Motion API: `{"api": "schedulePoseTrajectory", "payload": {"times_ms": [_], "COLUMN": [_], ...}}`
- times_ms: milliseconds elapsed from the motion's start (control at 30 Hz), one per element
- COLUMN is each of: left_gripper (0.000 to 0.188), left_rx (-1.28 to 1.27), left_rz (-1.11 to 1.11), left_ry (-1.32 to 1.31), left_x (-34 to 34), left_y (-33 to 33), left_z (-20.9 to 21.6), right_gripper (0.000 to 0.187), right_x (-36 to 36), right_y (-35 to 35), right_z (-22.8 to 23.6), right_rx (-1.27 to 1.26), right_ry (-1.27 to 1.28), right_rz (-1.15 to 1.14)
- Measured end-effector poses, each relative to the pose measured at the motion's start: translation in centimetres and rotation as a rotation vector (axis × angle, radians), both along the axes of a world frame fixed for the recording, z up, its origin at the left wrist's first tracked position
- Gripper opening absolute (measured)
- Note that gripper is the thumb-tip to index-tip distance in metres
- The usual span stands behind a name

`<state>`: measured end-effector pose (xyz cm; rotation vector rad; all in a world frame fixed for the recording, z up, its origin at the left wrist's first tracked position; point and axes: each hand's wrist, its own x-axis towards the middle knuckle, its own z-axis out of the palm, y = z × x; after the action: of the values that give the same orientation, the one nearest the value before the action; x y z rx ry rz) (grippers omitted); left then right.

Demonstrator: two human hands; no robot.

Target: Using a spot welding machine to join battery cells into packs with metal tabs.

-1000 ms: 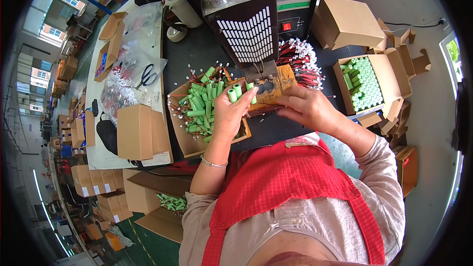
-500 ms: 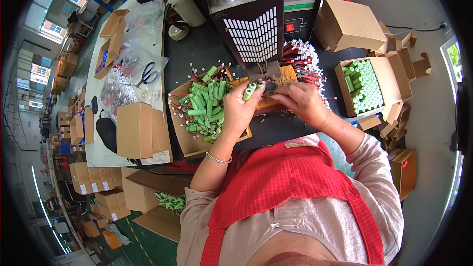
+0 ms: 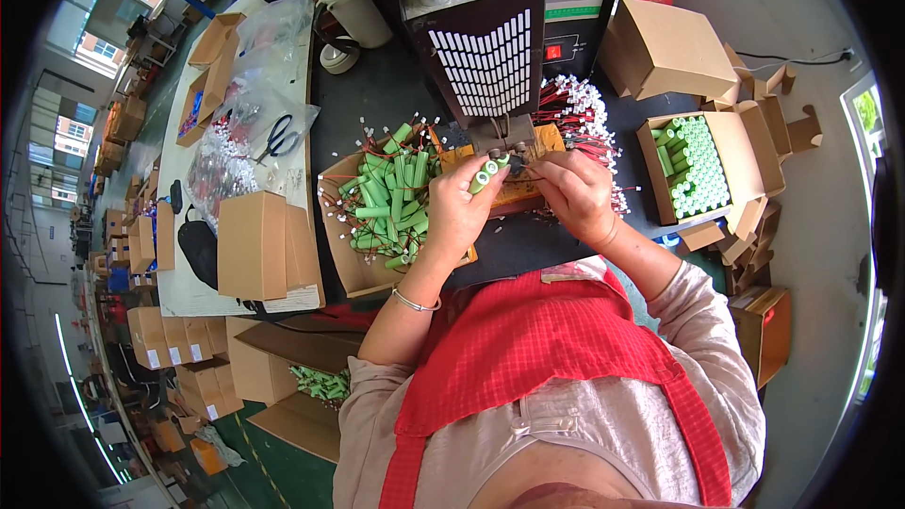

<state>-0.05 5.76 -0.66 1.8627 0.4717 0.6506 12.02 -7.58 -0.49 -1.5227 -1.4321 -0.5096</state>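
Observation:
My left hand [image 3: 456, 205] is closed around several green battery cells [image 3: 485, 175], their pale round ends facing up. The cells are just below the electrodes of a black spot-welding machine [image 3: 488, 66]. To their right, my right hand [image 3: 577, 196] is closed in a pinch, its fingertips beside the cells; what they hold is too small to make out. Under both hands lies a worn wooden block [image 3: 520, 196]. A carton left of my left hand holds a heap of green cells with wire leads [image 3: 396, 190]. Behind my right hand lie red and black leads with white connectors [image 3: 586, 111].
An open carton of upright green cells [image 3: 698, 166] stands at the right, beside a closed carton [image 3: 667, 47]. Across the pale table at the left are scissors [image 3: 277, 137], plastic bags and a brown box [image 3: 253, 247]. A kettle [image 3: 354, 9] stands at the back.
My left hand has tilted the cells so more of their ends show, close under the electrodes. My right hand has shifted slightly, with its fingers more upright. The whole view has moved a little.

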Motion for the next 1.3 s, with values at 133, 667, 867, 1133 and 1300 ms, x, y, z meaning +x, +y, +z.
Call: {"api": "schedulePoseTrajectory", "payload": {"times_ms": [133, 667, 867, 1133, 1300], "left_gripper": [0.015, 0.013, 0.027, 0.030, 0.029], "left_rx": [0.133, 0.029, -0.090, 0.317, 0.356], "left_rz": [0.015, 0.062, 0.252, 0.231, 0.140], "left_ry": [-0.060, -0.014, 0.024, 0.302, 0.364], "left_x": [0.1, -0.2, -5.1, -9.2, -8.2], "left_y": [-0.4, 0.6, 5.5, 6.2, 4.4], "left_z": [0.6, -0.6, 1.3, 2.9, 4.3], "right_gripper": [0.025, 0.029, 0.024, 0.022, 0.019], "right_x": [0.2, 1.2, 3.4, 1.8, 4.9], "right_y": [0.6, 0.4, -7.6, -10.8, -10.7], "right_z": [-0.5, 0.1, 0.2, -2.4, -3.9], "right_rx": [-0.013, -0.100, -0.342, -0.520, -0.757], "right_ry": [-0.032, 0.032, -0.016, 0.099, 0.010], "right_rz": [-0.015, -0.033, 0.055, -0.291, -0.432]}}
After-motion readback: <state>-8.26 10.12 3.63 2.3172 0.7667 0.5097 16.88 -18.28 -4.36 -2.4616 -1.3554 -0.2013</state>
